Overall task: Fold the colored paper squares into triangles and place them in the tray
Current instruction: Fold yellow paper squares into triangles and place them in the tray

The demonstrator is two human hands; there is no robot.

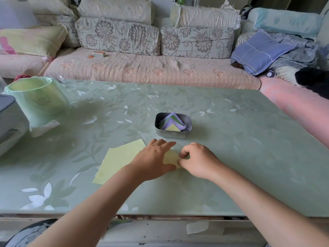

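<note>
The left hand (154,158) lies flat on the table (231,157), its fingers (166,144) straight and close together, pressing down on a small yellow paper (171,157). The thumb lies along the paper's near edge. The right hand (198,159) meets it from the other side. Its fingers (183,154) are curled under and, with the thumb, pinch the paper's right edge, almost touching the left fingertips. Most of the paper is hidden beneath the two hands, so how far it is folded cannot be told. Under the left palm and wrist, spreading away to the left of the fingers, lie larger yellow sheets (119,158) flat on the table, their edges slightly offset. Just beyond both sets of fingertips, apart from them, stands the metal tray (157,122). It holds folded triangles (171,122) in purple, green and yellow, packed on edge with points up. Well off to the left of the left fingers stands a pale green bin (36,102) lined with a bag. Far beyond the fingertips, past the table's back edge, runs a sofa (151,68) with floral cushions.
</note>
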